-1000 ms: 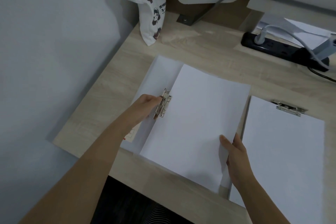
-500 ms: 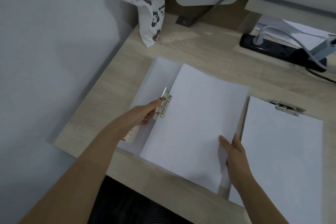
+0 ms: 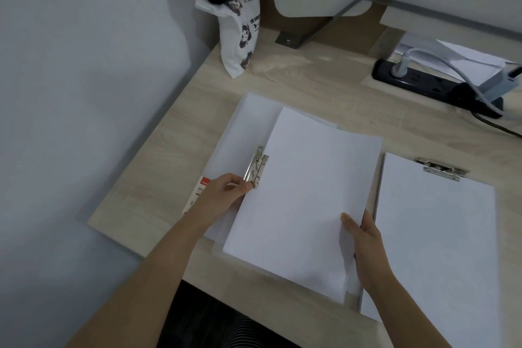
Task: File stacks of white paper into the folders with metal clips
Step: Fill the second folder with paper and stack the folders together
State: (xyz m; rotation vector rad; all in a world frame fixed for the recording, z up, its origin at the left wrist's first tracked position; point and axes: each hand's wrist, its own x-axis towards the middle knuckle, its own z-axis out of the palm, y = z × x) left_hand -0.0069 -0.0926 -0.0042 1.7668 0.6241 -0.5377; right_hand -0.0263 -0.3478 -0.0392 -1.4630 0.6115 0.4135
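An open white folder (image 3: pixel 248 118) lies on the wooden desk. On its right half rests a stack of white paper (image 3: pixel 305 189). A metal clip (image 3: pixel 256 167) sits at the stack's left edge with its lever raised. My left hand (image 3: pixel 226 195) pinches the lower end of that clip. My right hand (image 3: pixel 364 240) grips the stack's right edge, thumb on top. To the right lies a second folder (image 3: pixel 440 234) with paper under its own metal clip (image 3: pixel 440 169) at the top.
A printed white tote bag (image 3: pixel 240 34) stands at the back left by the wall. A black power strip (image 3: pixel 435 85) with a white cable lies at the back right, beside loose papers (image 3: pixel 466 58). The desk's front edge (image 3: pixel 197 268) runs just below the folder.
My left hand has slid down the clip from its upper part to its lower end. My right hand has stayed on the stack's right edge.
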